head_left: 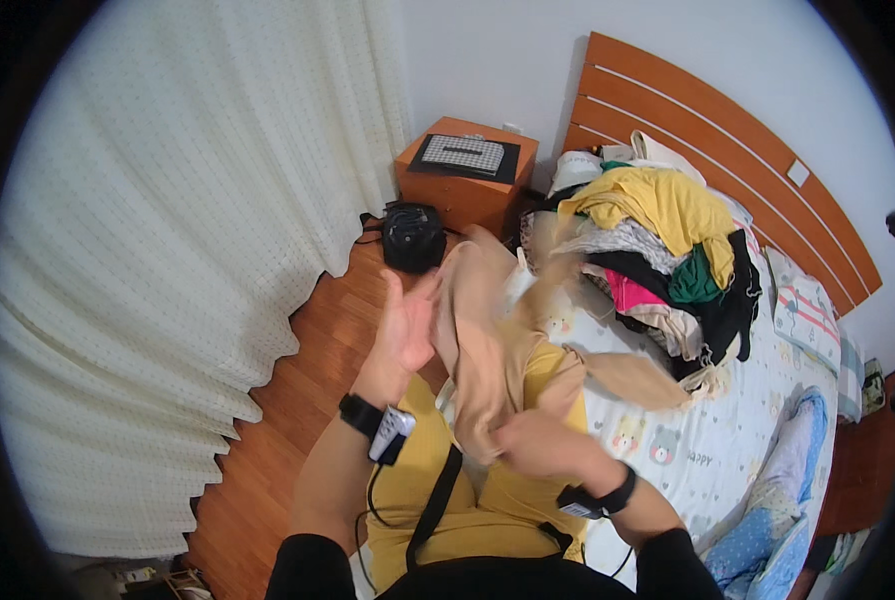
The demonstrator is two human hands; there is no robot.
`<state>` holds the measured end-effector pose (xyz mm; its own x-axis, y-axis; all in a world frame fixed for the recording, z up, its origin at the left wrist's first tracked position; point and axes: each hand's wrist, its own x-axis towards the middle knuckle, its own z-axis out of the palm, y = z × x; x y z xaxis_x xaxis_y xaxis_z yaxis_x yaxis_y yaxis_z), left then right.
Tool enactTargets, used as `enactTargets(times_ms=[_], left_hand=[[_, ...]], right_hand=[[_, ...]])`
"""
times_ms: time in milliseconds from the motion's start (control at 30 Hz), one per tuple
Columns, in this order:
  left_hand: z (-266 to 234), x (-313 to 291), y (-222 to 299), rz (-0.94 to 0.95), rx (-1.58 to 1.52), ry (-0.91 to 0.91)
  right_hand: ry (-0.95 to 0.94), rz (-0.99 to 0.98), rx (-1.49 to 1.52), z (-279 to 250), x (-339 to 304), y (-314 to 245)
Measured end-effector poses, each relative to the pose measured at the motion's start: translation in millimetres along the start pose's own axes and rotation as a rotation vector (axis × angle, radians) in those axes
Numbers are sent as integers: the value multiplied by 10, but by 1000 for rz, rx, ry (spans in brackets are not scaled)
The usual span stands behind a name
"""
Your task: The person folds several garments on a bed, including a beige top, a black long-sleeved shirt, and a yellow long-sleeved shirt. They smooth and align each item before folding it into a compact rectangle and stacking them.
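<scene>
A beige garment (pixel 482 345) hangs in front of me over my yellow-clad lap, partly smeared by motion. Long, sleeve-like parts of it swing out toward the bed; I cannot tell its exact kind. My right hand (pixel 547 445) is closed on its near end. Beside the garment's left edge, my left hand (pixel 407 325) is raised and open, thumb stretched up and palm turned toward the cloth. Its fingertips are blurred, so whether they touch the fabric is unclear. Each wrist wears a black strap with a small device and cable.
A heap of mixed clothes (pixel 657 230) lies on the patterned bed sheet (pixel 657 440) by the wooden headboard (pixel 717 130). Left of the bed stand a nightstand (pixel 447 195) and a black bag (pixel 412 237). White curtains (pixel 197 230) line the left. A blue bundle (pixel 767 510) lies at right.
</scene>
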<state>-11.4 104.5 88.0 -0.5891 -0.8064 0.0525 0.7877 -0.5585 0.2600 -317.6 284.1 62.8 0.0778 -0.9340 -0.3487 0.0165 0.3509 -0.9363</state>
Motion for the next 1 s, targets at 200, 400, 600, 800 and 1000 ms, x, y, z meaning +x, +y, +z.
enactTargets(times_ms=[200, 400, 600, 800, 1000], left_hand=[[-109, -450, 521, 395, 290, 380], [-203, -369, 19, 79, 398, 272], [132, -155, -1061, -491, 9, -160], [192, -142, -555, 235, 1120, 5], [281, -319, 107, 296, 223, -87]], right_hand=[[567, -666, 590, -1708, -721, -744], [582, -663, -220, -615, -211, -880], [-421, 22, -1314, 237, -279, -901], [-104, -215, -731, -366, -825, -1187], [701, -304, -900, -1448, -1199, -834]])
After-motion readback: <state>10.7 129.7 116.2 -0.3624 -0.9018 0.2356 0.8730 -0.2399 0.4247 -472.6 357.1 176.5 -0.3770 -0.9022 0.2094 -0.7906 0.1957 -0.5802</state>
